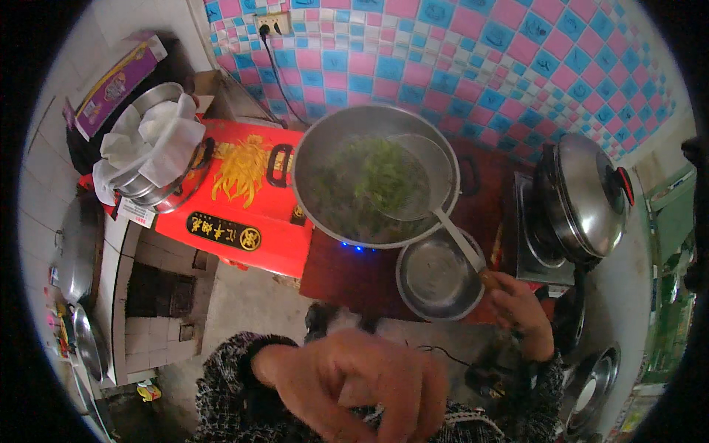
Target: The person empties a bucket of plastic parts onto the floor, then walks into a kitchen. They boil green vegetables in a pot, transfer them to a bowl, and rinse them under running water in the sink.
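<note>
One strainer [425, 173], some greens [384, 175]
Right hand [523, 306]'s gripping the handle [459, 242], pot [325, 136] beyond, bowl [437, 284] just left; left hand [362, 384]'s loosely curled, can't tell if empty.

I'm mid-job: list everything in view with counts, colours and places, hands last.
large pot: 1, grey, centre
leafy greens: uncountable, green, inside pot
skimmer: 1, grey, head in pot
metal bowl: 1, silver, near side of pot
tabletop: 1, reddish brown, beneath pot
gold-printed panel: 1, red, left of pot
basins: several, silver, far left, white sheets over them
carton: 1, purple, upper left
lidded pan: 1, silver and black, right
wall socket: 1, pale, top, black plug in it
tiled wall: 1, pink, blue, white, back
right hand: 1, bare, grip on skimmer handle
left hand: 1, bare, blurred, lower centre
</note>
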Demonstrator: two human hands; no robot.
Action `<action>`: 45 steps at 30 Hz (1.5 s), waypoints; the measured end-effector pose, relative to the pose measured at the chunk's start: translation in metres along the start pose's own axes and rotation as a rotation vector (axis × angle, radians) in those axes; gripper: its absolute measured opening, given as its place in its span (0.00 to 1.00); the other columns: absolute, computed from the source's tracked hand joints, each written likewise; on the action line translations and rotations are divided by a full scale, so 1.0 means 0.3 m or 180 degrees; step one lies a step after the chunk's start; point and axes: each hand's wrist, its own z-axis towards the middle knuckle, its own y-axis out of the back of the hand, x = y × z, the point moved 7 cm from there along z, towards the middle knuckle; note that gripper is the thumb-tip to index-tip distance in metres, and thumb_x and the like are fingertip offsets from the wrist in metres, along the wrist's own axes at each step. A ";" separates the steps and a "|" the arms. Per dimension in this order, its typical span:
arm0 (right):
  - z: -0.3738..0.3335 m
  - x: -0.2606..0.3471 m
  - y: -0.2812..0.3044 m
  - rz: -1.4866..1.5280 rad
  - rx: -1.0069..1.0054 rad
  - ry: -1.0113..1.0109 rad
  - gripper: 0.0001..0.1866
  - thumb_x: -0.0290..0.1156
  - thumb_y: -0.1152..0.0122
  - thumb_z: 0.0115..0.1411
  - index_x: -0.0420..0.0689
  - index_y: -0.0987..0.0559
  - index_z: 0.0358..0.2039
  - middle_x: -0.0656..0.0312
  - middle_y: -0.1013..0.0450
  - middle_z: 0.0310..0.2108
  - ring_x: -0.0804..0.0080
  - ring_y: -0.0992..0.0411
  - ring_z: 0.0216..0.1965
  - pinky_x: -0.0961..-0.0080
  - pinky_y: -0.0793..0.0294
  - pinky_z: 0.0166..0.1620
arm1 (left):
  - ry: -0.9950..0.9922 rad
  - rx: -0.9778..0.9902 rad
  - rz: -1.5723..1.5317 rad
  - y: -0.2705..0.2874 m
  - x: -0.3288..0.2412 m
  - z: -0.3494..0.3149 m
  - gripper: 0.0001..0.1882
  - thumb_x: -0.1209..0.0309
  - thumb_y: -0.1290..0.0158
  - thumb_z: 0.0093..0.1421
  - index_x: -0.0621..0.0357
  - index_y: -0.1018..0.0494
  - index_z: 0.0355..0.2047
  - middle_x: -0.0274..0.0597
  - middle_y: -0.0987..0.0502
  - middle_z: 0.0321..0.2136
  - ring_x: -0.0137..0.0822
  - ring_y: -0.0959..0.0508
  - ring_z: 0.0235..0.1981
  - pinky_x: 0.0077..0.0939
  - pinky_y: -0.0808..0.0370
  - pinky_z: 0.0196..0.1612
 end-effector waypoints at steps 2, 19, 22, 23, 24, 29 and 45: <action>0.008 0.006 0.014 -0.0051 -0.0072 0.0109 0.25 0.29 0.46 0.59 0.38 0.34 0.57 0.67 0.31 0.23 0.83 0.38 0.15 0.84 0.38 0.18 | -0.0755 0.0219 0.0102 -0.030 -0.009 0.017 0.13 0.67 0.44 0.58 0.59 0.27 0.42 0.52 0.27 0.38 0.41 0.26 0.32 0.35 0.32 0.31; 0.036 0.221 0.006 -0.2591 -0.1243 0.1865 0.27 0.26 0.43 0.57 0.42 0.34 0.58 0.45 0.30 0.50 0.49 0.29 0.50 0.67 0.30 0.51 | 0.1018 -0.3764 0.3086 0.398 -0.215 -0.701 0.18 0.60 0.55 0.66 0.66 0.27 0.40 0.50 0.23 0.40 0.39 0.23 0.40 0.31 0.27 0.42; 0.072 0.238 -0.009 -0.2708 -0.1254 0.1757 0.27 0.26 0.42 0.56 0.42 0.34 0.58 0.46 0.30 0.51 0.49 0.30 0.50 0.66 0.30 0.51 | 0.0815 -0.3995 0.3714 0.363 -0.429 -0.737 0.20 0.60 0.55 0.66 0.66 0.27 0.44 0.46 0.22 0.39 0.37 0.23 0.40 0.29 0.27 0.43; 0.077 0.248 -0.021 -0.2837 -0.1286 0.1881 0.27 0.26 0.42 0.57 0.42 0.34 0.58 0.46 0.30 0.51 0.49 0.29 0.50 0.66 0.30 0.51 | 0.0795 -0.4166 0.4094 0.349 -0.510 -0.739 0.19 0.60 0.55 0.66 0.66 0.27 0.45 0.45 0.23 0.41 0.35 0.22 0.39 0.29 0.26 0.43; 0.084 0.261 -0.032 -0.2967 -0.1319 0.2016 0.27 0.27 0.42 0.57 0.42 0.34 0.58 0.46 0.30 0.51 0.49 0.29 0.50 0.66 0.30 0.51 | 0.0697 -0.4176 0.4354 0.342 -0.597 -0.720 0.19 0.61 0.54 0.65 0.65 0.27 0.45 0.44 0.23 0.41 0.34 0.23 0.40 0.29 0.27 0.43; 0.141 0.266 -0.054 -0.3018 -0.1292 0.1775 0.26 0.28 0.43 0.57 0.43 0.32 0.57 0.46 0.29 0.48 0.50 0.28 0.47 0.67 0.29 0.47 | 0.0500 -0.3810 0.5031 0.440 -1.002 -0.536 0.16 0.65 0.50 0.63 0.62 0.28 0.47 0.37 0.23 0.41 0.29 0.24 0.42 0.22 0.27 0.42; 0.065 0.201 -0.328 -0.1520 -0.1756 0.0063 0.24 0.38 0.58 0.61 0.45 0.41 0.57 0.49 0.46 0.53 0.49 0.46 0.54 0.53 0.44 0.52 | -0.1519 -0.4182 0.7073 1.452 -2.261 -0.018 0.24 0.66 0.39 0.48 0.65 0.29 0.44 0.53 0.23 0.37 0.46 0.21 0.36 0.37 0.26 0.40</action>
